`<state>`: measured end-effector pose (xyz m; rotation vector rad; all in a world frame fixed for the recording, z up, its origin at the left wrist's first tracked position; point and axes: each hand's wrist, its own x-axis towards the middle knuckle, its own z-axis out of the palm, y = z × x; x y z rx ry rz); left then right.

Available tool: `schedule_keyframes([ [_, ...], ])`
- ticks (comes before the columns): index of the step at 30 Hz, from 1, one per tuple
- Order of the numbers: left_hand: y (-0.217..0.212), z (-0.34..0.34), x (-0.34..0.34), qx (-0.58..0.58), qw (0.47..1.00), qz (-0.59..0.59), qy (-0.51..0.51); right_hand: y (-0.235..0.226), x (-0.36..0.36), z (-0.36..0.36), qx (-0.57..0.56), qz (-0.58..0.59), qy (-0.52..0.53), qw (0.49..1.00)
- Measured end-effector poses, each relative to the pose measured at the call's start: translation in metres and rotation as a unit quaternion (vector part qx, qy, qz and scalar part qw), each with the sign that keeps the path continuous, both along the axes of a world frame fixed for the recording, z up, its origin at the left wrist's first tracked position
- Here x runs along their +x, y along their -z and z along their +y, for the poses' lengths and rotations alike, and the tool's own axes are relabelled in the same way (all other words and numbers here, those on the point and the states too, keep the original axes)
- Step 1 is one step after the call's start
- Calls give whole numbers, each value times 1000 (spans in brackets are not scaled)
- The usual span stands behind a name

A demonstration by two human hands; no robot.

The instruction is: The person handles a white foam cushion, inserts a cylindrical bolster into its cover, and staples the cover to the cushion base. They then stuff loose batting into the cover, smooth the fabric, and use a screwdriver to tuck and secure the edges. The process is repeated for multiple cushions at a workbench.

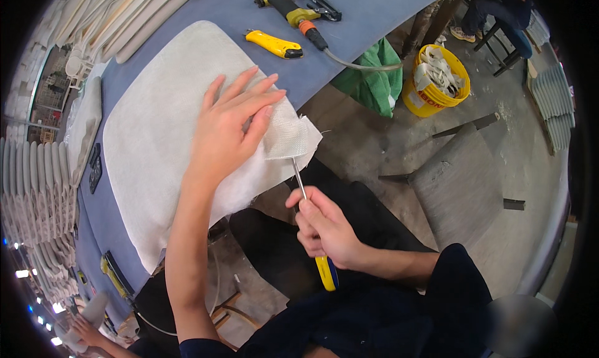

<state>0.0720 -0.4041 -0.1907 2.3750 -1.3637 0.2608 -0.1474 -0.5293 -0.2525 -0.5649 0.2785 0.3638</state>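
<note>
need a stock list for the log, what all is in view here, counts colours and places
seat pad: one, off-white woven fabric, on the blue table
screwdriver: one, metal shaft with yellow and blue handle, tip under the pad's near corner
utility knife: one, yellow, on the table beyond the pad
air stapler: one, yellow and black with hose, far table edge
bucket: one, yellow, on the floor, holding pale scraps
green bag: one, beside the bucket
left hand: flat on the pad's corner
right hand: gripping the screwdriver

screwdriver (pixel 310 217) tip hidden – under fabric corner (pixel 293 136)
</note>
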Motion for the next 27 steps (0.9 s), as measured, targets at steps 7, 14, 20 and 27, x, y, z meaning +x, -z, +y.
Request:
schedule_keyframes([
  [7,2,4,1,2,999,-39,9,12,8,23,22,-43,91,995],
  [14,-1,3,0,45,998,-36,11,0,-3,5,-58,-18,20,998],
  [20,-3,2,0,51,998,-21,13,-5,6,2,-10,-10,36,999],
  [27,-4,-1,-3,31,998,-49,20,4,1,9,7,-30,46,998],
])
